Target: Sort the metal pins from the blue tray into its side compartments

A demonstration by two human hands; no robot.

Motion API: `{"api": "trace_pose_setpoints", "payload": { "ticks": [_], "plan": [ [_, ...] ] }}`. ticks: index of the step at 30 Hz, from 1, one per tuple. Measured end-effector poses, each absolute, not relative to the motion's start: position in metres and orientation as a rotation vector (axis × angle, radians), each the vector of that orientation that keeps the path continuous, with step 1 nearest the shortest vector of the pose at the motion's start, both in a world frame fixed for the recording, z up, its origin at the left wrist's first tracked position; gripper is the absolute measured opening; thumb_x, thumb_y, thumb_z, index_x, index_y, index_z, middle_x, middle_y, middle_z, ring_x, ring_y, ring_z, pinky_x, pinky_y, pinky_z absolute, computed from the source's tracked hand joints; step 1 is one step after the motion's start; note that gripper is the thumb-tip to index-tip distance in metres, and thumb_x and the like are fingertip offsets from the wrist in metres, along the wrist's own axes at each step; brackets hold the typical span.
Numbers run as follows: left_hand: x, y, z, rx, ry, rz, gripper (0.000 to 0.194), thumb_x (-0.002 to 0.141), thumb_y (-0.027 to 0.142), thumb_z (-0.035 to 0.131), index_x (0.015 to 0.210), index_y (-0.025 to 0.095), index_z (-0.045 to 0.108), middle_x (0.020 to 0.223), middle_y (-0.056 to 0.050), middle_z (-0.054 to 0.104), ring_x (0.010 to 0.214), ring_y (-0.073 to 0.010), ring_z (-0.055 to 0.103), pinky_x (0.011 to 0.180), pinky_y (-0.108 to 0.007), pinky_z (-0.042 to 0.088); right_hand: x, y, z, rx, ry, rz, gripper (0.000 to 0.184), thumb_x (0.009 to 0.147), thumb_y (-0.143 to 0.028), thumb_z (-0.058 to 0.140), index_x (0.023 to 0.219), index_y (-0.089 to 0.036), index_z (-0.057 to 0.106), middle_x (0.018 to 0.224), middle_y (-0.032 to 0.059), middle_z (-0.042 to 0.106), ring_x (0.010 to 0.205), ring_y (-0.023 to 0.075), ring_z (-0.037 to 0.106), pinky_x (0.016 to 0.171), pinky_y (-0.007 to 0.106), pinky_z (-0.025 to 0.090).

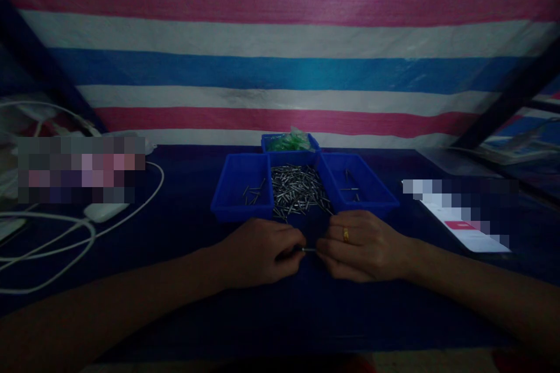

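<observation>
While white cables [91, 233] loop across the counter [184, 315] well to the left of the left hand [262, 252], a small white block [105, 211] lies near them, beyond that hand on its left; a pixelated patch hides what is behind it. Just beyond the left hand stands the left blue plastic bin [236, 213], with a few loose pins [254, 193] inside.

The left hand's grip is narrow, thumb and forefinger pinched on one end of a slim metal pin [308, 250]. This pin lies about level across the small gap between both grips, a short bare stretch showing; how much is hidden in the fingers cannot be told.

Straight beyond that gap, a heap of metal pins [297, 189] is spread between the bins, and farther off a back blue bin [289, 157] holds green plastic wrapping [286, 141].

The right hand [363, 246], wearing a gold-coloured ring [345, 235], has its fingers curled closed on the pin's other end. Just beyond its grip sits the right blue plastic bin [367, 207], with a few pins in it. Well right of that grip, beyond the forearm, lies a lit screen [476, 239], partly pixelated.
</observation>
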State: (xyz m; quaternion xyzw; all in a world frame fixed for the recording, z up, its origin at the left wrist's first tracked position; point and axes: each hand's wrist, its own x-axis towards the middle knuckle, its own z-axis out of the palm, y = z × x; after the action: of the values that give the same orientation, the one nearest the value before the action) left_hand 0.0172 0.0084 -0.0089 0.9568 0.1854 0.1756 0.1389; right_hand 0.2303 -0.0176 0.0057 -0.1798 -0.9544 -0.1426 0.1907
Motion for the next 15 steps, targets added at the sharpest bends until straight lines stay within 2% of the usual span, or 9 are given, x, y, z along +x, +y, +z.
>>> {"api": "trace_pose_setpoints", "payload": {
  "ticks": [3,6,12,15],
  "plan": [
    [0.0168,0.0092,-0.0093,2.735,0.51,0.501,0.009,0.083,0.021,0.044,0.082,0.016,0.052,0.061,0.005,0.05,0.055,-0.0064,0.048,0.054,-0.017,0.036,0.2311,-0.0182,0.0047,-0.501,-2.678,-0.398,0.015,0.086,-0.02,0.042,0.079,-0.017,0.055,0.058,-0.001,0.05,0.054,0.0111,0.043,0.049,0.026,0.031],
    [0.0149,0.009,-0.0065,2.815,0.507,0.563,0.011,0.084,0.022,0.043,0.083,0.016,0.052,0.061,0.004,0.052,0.055,-0.0065,0.05,0.053,-0.017,0.037,0.23,-0.0178,0.0065,-0.582,-2.651,-0.391,0.018,0.086,-0.018,0.04,0.075,-0.016,0.054,0.056,-0.0011,0.049,0.052,0.0107,0.042,0.048,0.025,0.032],
    [0.0111,0.0039,-0.0006,3.187,0.366,0.949,0.01,0.084,0.021,0.045,0.086,0.016,0.053,0.066,0.003,0.058,0.057,-0.0091,0.052,0.055,-0.021,0.041,0.2245,-0.0183,0.0059,-0.643,-2.679,-0.295,0.027,0.088,-0.019,0.034,0.07,-0.016,0.053,0.056,-0.0003,0.048,0.052,0.0104,0.04,0.049,0.024,0.032],
    [0.0113,0.0022,-0.0011,3.22,0.328,0.97,0.009,0.083,0.02,0.047,0.088,0.016,0.052,0.067,0.003,0.059,0.058,-0.0091,0.053,0.055,-0.021,0.043,0.2232,-0.019,0.002,-0.663,-2.719,-0.238,0.028,0.089,-0.02,0.033,0.07,-0.015,0.052,0.058,0.0003,0.048,0.054,0.0108,0.041,0.052,0.025,0.033]
  ]
}}
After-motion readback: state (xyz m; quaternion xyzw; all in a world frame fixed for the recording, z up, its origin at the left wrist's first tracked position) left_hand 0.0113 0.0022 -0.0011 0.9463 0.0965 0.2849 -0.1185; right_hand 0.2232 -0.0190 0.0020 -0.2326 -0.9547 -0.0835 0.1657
